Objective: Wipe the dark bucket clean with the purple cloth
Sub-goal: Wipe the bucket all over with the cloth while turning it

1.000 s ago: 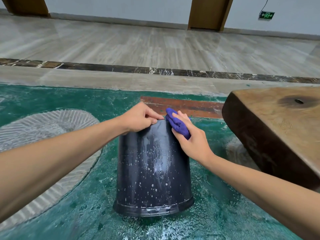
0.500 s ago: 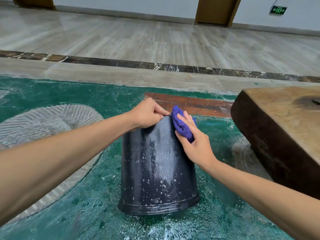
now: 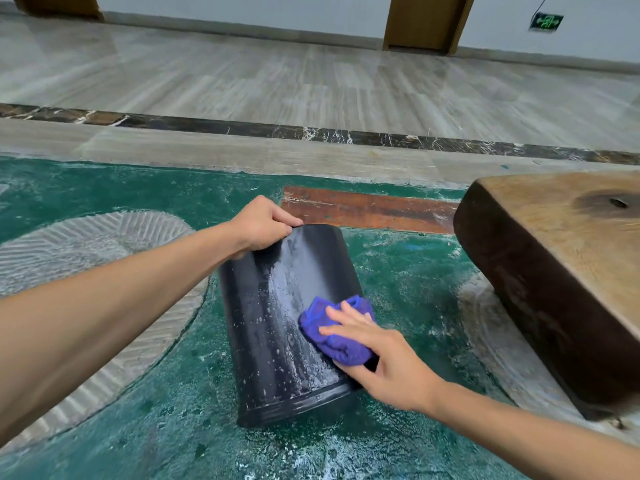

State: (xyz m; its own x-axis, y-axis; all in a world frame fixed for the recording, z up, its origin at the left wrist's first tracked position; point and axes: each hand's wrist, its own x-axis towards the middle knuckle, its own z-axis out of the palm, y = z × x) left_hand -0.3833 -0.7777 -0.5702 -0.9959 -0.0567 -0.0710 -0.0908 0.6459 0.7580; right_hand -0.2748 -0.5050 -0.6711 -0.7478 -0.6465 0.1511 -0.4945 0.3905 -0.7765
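Note:
The dark bucket point(image 3: 277, 327) stands upside down on the wet green floor, tilted a little, its side speckled with white spots and a wet streak. My left hand point(image 3: 261, 225) grips the upturned bottom edge at the top left, fingers curled over it. The purple cloth point(image 3: 337, 334) is bunched against the bucket's lower right side. My right hand point(image 3: 384, 355) presses the cloth onto the wall with fingers spread fairly straight.
A thick dark wooden slab point(image 3: 561, 271) juts in from the right, close to the bucket. A pale ribbed patch point(image 3: 86, 258) covers the floor at left. A red-brown strip point(image 3: 367, 209) lies behind the bucket, and beyond it a marble floor point(image 3: 311, 84).
My right hand has slid the cloth from the bucket's top edge down to its lower right side. The left hand keeps its grip at the top; the bucket now leans slightly.

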